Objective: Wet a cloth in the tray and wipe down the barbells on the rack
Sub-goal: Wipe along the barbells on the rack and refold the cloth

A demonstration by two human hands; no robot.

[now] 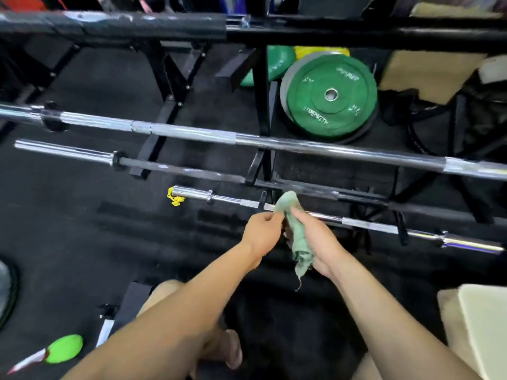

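Note:
A green cloth (297,237) hangs bunched between both hands just in front of the lowest barbell (370,224). My left hand (262,233) pinches the cloth's upper edge. My right hand (315,237) grips its middle, and the frayed lower end dangles below. Two more barbells lie on the black rack (262,105) above: a middle one (82,154) and a long upper one (192,133). The cloth's top overlaps the lowest bar; whether it touches the bar is unclear. No tray is in view.
Green weight plates (332,96) lean behind the rack at the upper right. A yellow clip (175,197) lies by the lowest bar's left end. A green ball (64,348) sits on the black floor at the lower left, and a pale box edge (482,325) shows at the lower right.

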